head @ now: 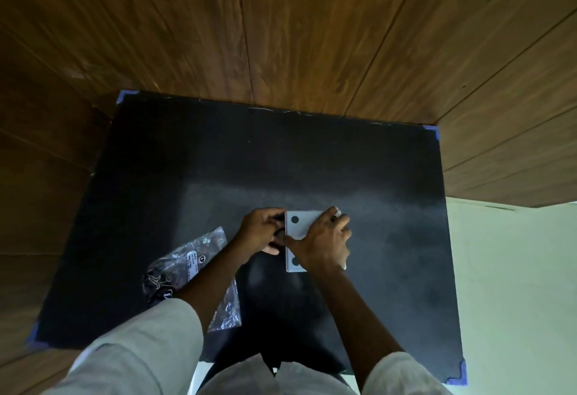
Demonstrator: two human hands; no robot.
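A white rectangular plate (300, 223) with round dark holes lies on the black mat (312, 160). My right hand (324, 240) rests flat on top of the plate and covers most of it. My left hand (263, 232) is at the plate's left edge with fingers curled, and pinches a small dark part there; the part itself is too small and dark to make out.
A crinkled clear plastic bag (190, 269) with a white label lies on the mat to the left, partly under my left forearm. Blue tape (437, 132) holds the mat's corners down. Wooden panels rise behind and to the left; a pale surface (515, 285) lies to the right.
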